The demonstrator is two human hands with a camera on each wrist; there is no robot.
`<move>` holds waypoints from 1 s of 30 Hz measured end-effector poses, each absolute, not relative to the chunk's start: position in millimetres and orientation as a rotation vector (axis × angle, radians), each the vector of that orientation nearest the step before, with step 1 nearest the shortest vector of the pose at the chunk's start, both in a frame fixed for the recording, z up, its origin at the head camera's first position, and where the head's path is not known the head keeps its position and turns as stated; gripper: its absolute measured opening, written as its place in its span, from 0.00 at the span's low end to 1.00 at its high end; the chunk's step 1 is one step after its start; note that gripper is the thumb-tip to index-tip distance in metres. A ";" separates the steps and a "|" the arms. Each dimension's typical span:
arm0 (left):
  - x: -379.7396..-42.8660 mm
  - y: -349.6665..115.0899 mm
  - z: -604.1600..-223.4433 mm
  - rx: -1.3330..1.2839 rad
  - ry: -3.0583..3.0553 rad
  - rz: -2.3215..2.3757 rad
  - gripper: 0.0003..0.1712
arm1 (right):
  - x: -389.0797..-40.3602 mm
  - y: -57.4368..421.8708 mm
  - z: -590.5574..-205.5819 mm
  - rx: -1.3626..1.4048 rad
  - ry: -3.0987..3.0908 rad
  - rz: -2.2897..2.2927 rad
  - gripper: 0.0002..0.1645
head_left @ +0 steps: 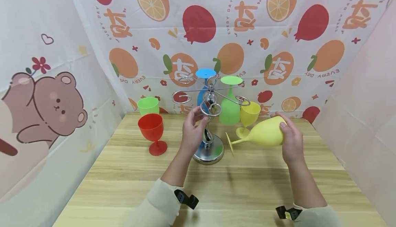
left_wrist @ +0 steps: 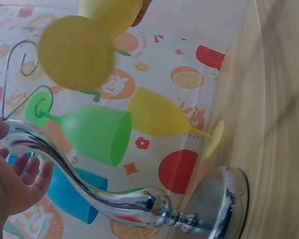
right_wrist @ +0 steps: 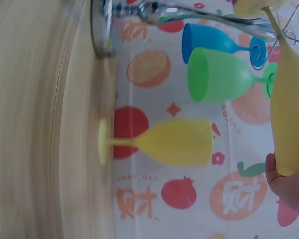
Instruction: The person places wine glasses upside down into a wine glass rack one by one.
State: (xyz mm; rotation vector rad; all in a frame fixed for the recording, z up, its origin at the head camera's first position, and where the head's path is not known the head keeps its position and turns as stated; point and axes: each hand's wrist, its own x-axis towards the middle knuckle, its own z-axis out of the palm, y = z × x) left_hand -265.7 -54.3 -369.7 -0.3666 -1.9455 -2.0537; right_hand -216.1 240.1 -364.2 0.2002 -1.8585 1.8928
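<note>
Fruit-printed cloth [head_left: 198, 27] hangs behind the wood-grain tabletop [head_left: 130, 185], close along its back edge. Chrome wire rack [head_left: 208, 137] stands nearer the back edge than the front; its broad round base probably balances the load above.

On the rack: blue goblet [right_wrist: 207, 41] and hanging green goblet [head_left: 230, 111], mouths down. Flat feet sit across the wire hooks, stems passing through; being wider than the loops, the feet presumably bear the weight.

Toward the back left corner: red goblet [head_left: 151, 127], upright, with second green goblet [head_left: 148, 106] just behind, its foot hidden. Standing yellow goblet [head_left: 251, 113], mouth up, near the back edge, right of the rack.

Right hand [head_left: 292, 141] grips the held yellow goblet [head_left: 266, 132] by the bowl close to the rim, thumb on the near side. Goblet is off the tabletop, tipped nearly sideways, foot toward the rack. Gripping there leaves stem and foot unobstructed.

Left hand [head_left: 194, 130] is at the upper post, fingers bent, just beside the front hook; likely for steadying. Whether it pinches metal or merely touches, cannot tell.
</note>
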 end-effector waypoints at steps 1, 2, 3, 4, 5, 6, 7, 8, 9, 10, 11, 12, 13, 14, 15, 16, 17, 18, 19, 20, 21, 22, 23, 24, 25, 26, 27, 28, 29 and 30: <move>-265.1 -53.7 -370.8 -0.361 -1.935 -2.065 0.24 | -216.7 237.2 -365.5 0.207 -1.812 1.946 0.24; -264.3 -53.2 -371.8 -0.355 -1.927 -2.073 0.24 | -217.4 234.3 -366.7 0.214 -1.770 1.994 0.24; -263.3 -52.6 -372.7 -0.346 -1.920 -2.083 0.23 | -217.9 231.4 -367.9 0.222 -1.729 2.044 0.24; -262.5 -52.0 -374.3 -0.338 -1.914 -2.093 0.23 | -218.9 228.4 -369.2 0.235 -1.689 2.092 0.24; -261.6 -51.3 -376.3 -0.332 -1.911 -2.097 0.22 | -219.6 225.7 -370.8 0.249 -1.658 2.136 0.24; -260.6 -50.6 -378.4 -0.325 -1.910 -2.099 0.22 | -220.2 222.6 -372.2 0.259 -1.627 2.176 0.23; -260.0 -49.8 -380.7 -0.322 -1.908 -2.104 0.21 | -220.5 219.7 -374.1 0.267 -1.605 2.216 0.23; -259.0 -48.9 -383.0 -0.319 -1.909 -2.104 0.20 | -220.8 217.0 -376.0 0.291 -1.577 2.263 0.23; -258.1 -47.7 -385.7 -0.318 -1.907 -2.106 0.20 | -221.0 214.1 -378.0 0.309 -1.556 2.305 0.23; -257.6 -46.4 -388.6 -0.321 -1.906 -2.107 0.20 | -221.3 211.3 -380.2 0.328 -1.536 2.351 0.24; -256.8 -45.1 -391.2 -0.324 -1.906 -2.108 0.19 | -221.4 208.3 -382.2 0.337 -1.518 2.397 0.24; -256.0 -43.8 -393.2 -0.329 -1.904 -2.110 0.19 | -221.5 205.0 -383.8 0.340 -1.499 2.444 0.25; -255.4 -42.5 -394.7 -0.339 -1.895 -2.114 0.19 | -221.8 201.8 -385.2 0.343 -1.484 2.487 0.26; -254.5 -41.2 -395.6 -0.348 -1.887 -2.114 0.19 | -222.3 198.6 -386.1 0.348 -1.463 2.532 0.27; -253.7 -40.0 -396.5 -0.360 -1.878 -2.117 0.19 | -222.7 195.0 -386.9 0.339 -1.447 2.568 0.28; -252.6 -38.8 -397.3 -0.370 -1.871 -2.118 0.18 | -222.8 191.7 -387.8 0.329 -1.428 2.603 0.29; -251.4 -37.8 -397.8 -0.381 -1.863 -2.121 0.18 | -222.8 188.3 -388.4 0.317 -1.410 2.632 0.29; -250.1 -36.9 -398.0 -0.391 -1.855 -2.123 0.18 | -222.8 185.1 -388.9 0.303 -1.389 2.659 0.30; -248.6 -35.9 -398.3 -0.399 -1.852 -2.127 0.18 | -222.6 182.2 -389.6 0.294 -1.374 2.679 0.31; -247.0 -35.0 -398.6 -0.408 -1.854 -2.128 0.18 | -222.4 179.7 -390.3 0.287 -1.363 2.700 0.31; -245.4 -34.2 -398.9 -0.416 -1.858 -2.130 0.18 | -222.2 177.1 -390.8 0.277 -1.359 2.712 0.31; -243.9 -33.5 -399.2 -0.424 -1.862 -2.131 0.18 | -222.0 175.0 -391.2 0.273 -1.356 2.722 0.31; -242.7 -32.7 -399.7 -0.430 -1.865 -2.134 0.18 | -221.8 173.2 -391.5 0.269 -1.356 2.730 0.31; -241.7 -32.0 -400.2 -0.436 -1.873 -2.131 0.19 | -221.7 171.9 -391.8 0.267 -1.357 2.734 0.31; -240.8 -31.3 -400.5 -0.444 -1.881 -2.127 0.19 | -221.7 170.8 -392.0 0.264 -1.364 2.736 0.31; -240.2 -30.6 -400.8 -0.455 -1.885 -2.123 0.20 | -221.6 170.0 -392.1 0.256 -1.367 2.739 0.30; -239.9 -29.9 -401.3 -0.469 -1.888 -2.123 0.21 | -221.3 169.3 -392.0 0.243 -1.370 2.738 0.30; -239.3 -29.1 -401.5 -0.484 -1.888 -2.122 0.22 | -220.9 168.8 -392.1 0.229 -1.369 2.742 0.30; -238.9 -28.3 -401.5 -0.497 -1.888 -2.124 0.22 | -220.5 168.4 -392.2 0.213 -1.368 2.747 0.29; -238.3 -27.5 -401.4 -0.512 -1.885 -2.132 0.23 | -220.2 167.8 -392.4 0.198 -1.365 2.756 0.29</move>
